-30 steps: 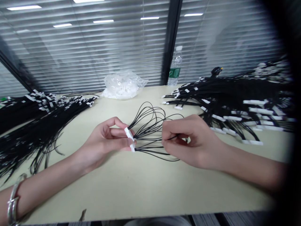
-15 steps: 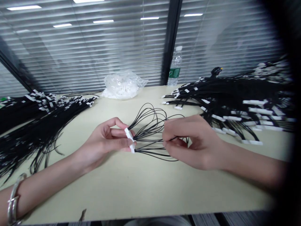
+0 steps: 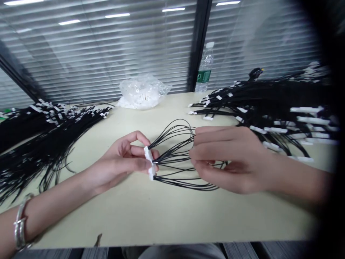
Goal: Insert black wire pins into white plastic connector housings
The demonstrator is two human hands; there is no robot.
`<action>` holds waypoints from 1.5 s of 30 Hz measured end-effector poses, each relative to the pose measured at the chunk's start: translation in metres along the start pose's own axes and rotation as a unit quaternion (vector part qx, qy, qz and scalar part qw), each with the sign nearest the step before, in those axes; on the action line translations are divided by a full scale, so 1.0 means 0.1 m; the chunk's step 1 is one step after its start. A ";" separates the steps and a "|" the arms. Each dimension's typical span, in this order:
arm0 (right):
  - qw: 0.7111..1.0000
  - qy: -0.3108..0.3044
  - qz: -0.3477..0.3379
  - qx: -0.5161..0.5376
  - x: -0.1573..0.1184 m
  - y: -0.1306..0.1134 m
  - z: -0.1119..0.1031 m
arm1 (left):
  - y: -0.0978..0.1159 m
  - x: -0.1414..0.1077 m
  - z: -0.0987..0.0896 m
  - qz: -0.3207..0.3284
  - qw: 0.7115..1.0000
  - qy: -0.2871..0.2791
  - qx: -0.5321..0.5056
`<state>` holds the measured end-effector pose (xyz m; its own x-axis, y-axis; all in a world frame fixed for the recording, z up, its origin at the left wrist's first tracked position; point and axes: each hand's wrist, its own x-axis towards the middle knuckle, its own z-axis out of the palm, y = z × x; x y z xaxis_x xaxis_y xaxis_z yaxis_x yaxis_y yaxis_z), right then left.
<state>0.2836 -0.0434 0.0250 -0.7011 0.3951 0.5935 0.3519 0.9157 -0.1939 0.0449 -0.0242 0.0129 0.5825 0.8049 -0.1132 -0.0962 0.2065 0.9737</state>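
Observation:
Between thumb and fingers, my left hand (image 3: 126, 156) pinches a white plastic connector (image 3: 148, 154) that stands tilted above the table. Thin black wires (image 3: 172, 154) fan out from it toward the right in loops. My right hand (image 3: 229, 158) is closed around some of these wires, with thumb and fingertips pressed together. A few lower wires curve beneath the right hand, outside its grip. The wires' far ends are hidden behind the right hand.
Black cable bundles with white connectors lie on the left (image 3: 54, 144) and the right (image 3: 269, 97) of the pale table (image 3: 151, 219). Toward the back are a clear plastic bag (image 3: 144, 93) and a water bottle (image 3: 205, 70), in front of window blinds (image 3: 107, 54).
My right hand has shifted slightly right, and its fingers have come closer together over the wires. My left hand still holds the connector. The camera view has tilted a little.

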 end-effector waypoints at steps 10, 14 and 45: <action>0.999 -0.001 -0.026 -0.042 0.01 -0.01 0.01 | 0.01 0.00 0.01 -0.007 1.000 -0.004 0.014; 0.999 -0.004 -0.019 -0.046 0.01 0.00 0.02 | 0.01 0.00 0.05 -0.004 0.999 0.024 0.024; 0.984 0.022 -0.064 -0.166 0.00 -0.05 0.08 | -0.05 0.02 -0.05 0.026 0.995 0.011 0.093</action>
<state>0.2770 -0.0478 0.0200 -0.7284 0.2677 0.6307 0.4500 0.8811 0.1457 0.0425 -0.0210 0.0066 0.5630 0.8240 -0.0633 0.0256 0.0592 0.9979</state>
